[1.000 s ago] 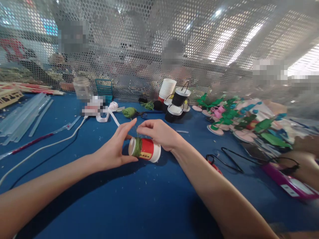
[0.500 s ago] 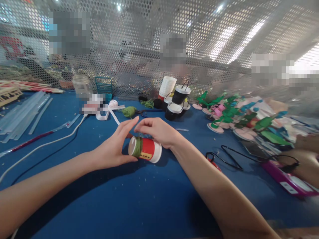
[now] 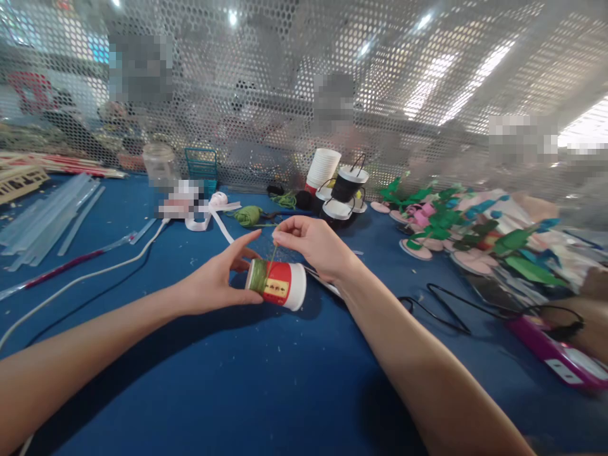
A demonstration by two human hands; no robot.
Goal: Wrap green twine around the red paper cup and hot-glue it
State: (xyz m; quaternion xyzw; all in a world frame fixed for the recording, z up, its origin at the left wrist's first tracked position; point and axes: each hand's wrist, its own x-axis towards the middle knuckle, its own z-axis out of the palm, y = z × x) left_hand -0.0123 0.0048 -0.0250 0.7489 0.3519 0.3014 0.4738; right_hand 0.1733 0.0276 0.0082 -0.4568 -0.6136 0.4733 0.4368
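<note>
At the far left of the frame, clear smooth glue sticks [image 3: 42, 218] lie fanned on the blue felt table cover [image 3: 237, 392], and a white cable [image 3: 95, 275] snakes across it toward the centre. Behind them stand a clear glass jar [image 3: 159, 166] and a small teal wire basket [image 3: 202, 166], both against the perforated metal screen [image 3: 285, 95] that closes the table's back edge.

Your left hand [image 3: 223, 278] clamps the narrow end of the paper cup [image 3: 280, 285], thumb under and fingers over. The cup lies on its side at centre frame, just above the cloth. Its wall is red with a white rim, its base is wound in fuzzy green yarn [image 3: 259, 275], and its yellow band carries dark marks too small to read. Your right hand [image 3: 316, 244] sits just above the cup, thumb and forefinger pinched together on a taut strand of that yarn.

The cloth below your forearms is open. Behind the cup lie a white ribbon [image 3: 209, 212] and a green yarn ball [image 3: 247, 215].

To the right are stacked white cups [image 3: 323, 168], black cups with wire handles [image 3: 344, 187], green and pink paper flowers [image 3: 441, 221], a black cord [image 3: 451, 310] and a magenta device [image 3: 555, 354] whose label is unreadable.
</note>
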